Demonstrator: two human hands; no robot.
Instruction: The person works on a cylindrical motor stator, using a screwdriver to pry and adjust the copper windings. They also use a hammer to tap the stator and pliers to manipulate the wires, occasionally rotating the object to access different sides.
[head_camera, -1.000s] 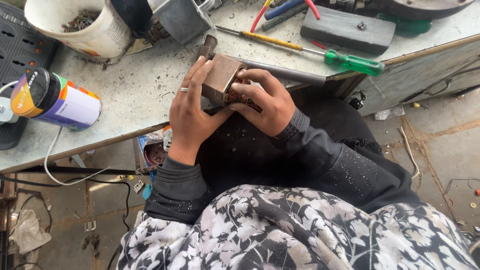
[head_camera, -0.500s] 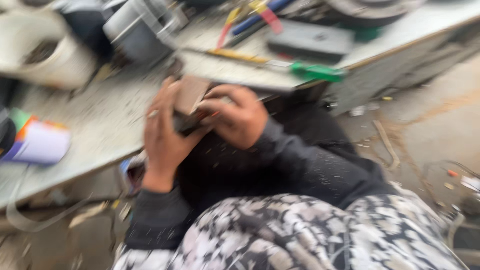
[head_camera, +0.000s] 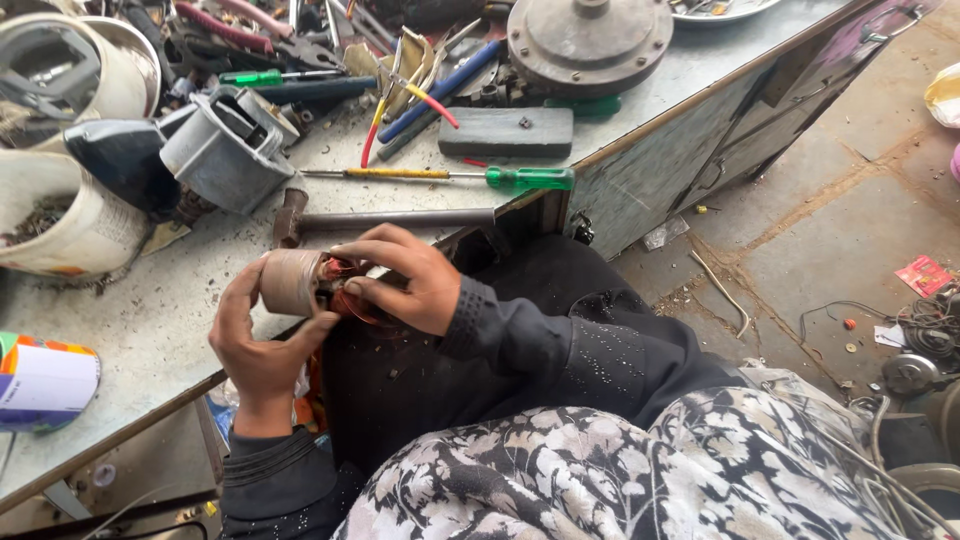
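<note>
Left hand curled around a tan taped motor coil, thumb and fingers wrapped on its left end, gripping it just over the workbench edge. Right hand closed over the coil's right end, fingertips pinching at the copper-red windings there. Far left of both hands, a white can lying on its side. Just above the hands, a hammer lying flat; beyond it a green-handled screwdriver, a grey metal housing and a dark flat block. Nothing between hands and coil.
</note>
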